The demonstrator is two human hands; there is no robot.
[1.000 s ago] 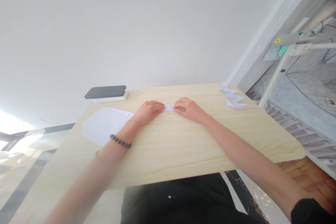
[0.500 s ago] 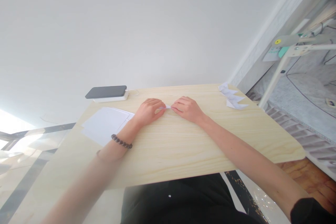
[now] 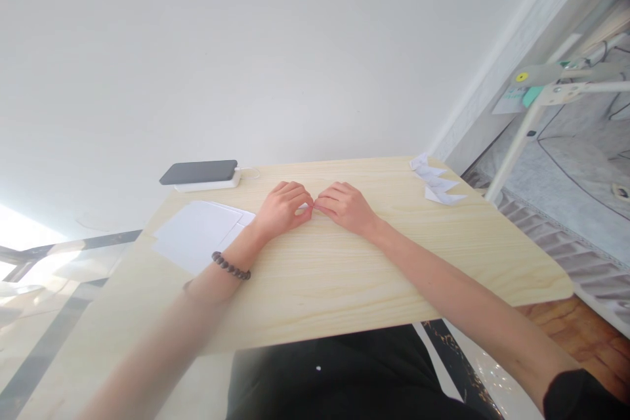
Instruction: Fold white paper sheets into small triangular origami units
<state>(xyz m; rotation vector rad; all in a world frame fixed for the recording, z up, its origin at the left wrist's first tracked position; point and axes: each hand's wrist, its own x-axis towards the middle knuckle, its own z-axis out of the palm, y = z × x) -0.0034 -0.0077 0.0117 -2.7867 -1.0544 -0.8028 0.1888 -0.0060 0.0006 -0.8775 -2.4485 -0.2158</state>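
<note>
Near the middle of the table (image 3: 315,275), my left hand (image 3: 287,209) and my right hand (image 3: 346,208) meet at their fingertips. Between them they pinch a small piece of folded white paper (image 3: 304,206), most of it covered by my fingers. Both hands are closed, thumb against forefinger. White paper sheets (image 3: 191,233) lie flat beside my left forearm, partly under it. Several folded white paper pieces with pointed tips (image 3: 438,185) lie in a row at the far right of the table.
At the back left a dark phone (image 3: 199,172) lies on a white box (image 3: 209,186), with a white cable attached. A pale wall (image 3: 305,65) rises behind the table. To the right stands a white metal frame (image 3: 516,138) with cables around it.
My hands have come together; the right one moved slightly left, so the fingertips now touch. Less of the folded paper shows between them.
</note>
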